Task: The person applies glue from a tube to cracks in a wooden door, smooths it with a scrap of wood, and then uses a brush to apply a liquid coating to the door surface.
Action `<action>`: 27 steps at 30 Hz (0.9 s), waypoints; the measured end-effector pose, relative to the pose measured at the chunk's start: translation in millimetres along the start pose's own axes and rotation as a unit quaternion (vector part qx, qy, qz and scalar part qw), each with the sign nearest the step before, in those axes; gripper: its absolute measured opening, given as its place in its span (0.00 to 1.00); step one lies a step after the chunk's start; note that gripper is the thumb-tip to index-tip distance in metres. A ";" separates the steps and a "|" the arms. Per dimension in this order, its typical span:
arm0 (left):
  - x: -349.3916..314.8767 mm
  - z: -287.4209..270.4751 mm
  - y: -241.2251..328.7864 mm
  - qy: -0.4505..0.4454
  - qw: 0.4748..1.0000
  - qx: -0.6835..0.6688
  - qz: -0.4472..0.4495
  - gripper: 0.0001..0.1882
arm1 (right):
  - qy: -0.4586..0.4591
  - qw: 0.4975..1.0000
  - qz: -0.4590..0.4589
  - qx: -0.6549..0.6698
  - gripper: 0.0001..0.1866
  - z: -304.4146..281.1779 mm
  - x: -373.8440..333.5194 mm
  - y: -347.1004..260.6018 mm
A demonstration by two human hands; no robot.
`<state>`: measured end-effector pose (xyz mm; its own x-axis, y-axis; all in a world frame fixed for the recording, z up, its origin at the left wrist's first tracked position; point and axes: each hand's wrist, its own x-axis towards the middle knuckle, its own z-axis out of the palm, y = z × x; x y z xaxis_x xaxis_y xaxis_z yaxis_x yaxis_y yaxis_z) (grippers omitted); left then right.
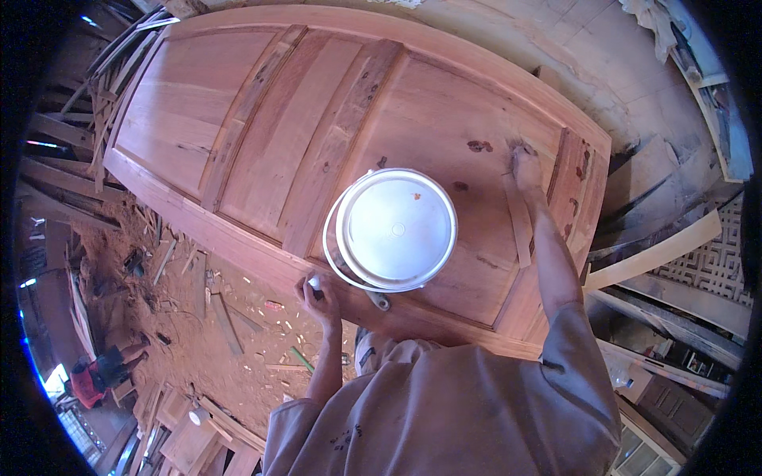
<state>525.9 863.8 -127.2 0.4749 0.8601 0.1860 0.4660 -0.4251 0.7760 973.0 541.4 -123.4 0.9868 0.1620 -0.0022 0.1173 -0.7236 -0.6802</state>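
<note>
A large reddish wooden panel door [464,103] lies flat in front of me. On its near part stands a white lidded bucket [397,226] with a wire handle. My left hand [320,304], by the door's near edge left of the bucket, is closed round a small white-topped thing [315,282] whose kind I cannot make out. My right hand [527,168] reaches to the right-hand panel, fingers closed and pressed down beside dark smudges. A thin flat brown strip [518,226] lies below that hand; whether the fingers hold it is unclear.
Dark patches [479,147] mark the wood. Sawdust, shavings and offcuts [226,321] litter the floor on the left. Stacked boards [67,170] stand beyond it. Another person [99,377] in red is at the lower left. A pale curved board [655,254] juts out at the right.
</note>
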 end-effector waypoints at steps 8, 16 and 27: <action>3.0 -3.7 -4.7 0.012 1.000 0.010 0.024 0.14 | 0.008 0.951 -0.046 -0.304 0.18 7.4 -6.6 -14.6; -3.6 8.9 -6.1 0.020 0.996 -0.030 0.086 0.16 | -0.081 0.520 0.134 0.840 0.13 1.1 -38.6 128.9; -2.8 8.8 -24.7 0.042 0.987 0.061 0.142 0.18 | 0.169 0.639 0.339 0.670 0.08 -26.3 -348.7 26.4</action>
<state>519.6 869.4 -152.2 0.5384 0.7200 0.4380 0.4120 -0.6782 0.6085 635.0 448.2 -121.3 0.7539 -0.2025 -0.6250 -0.3273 0.7092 -0.6245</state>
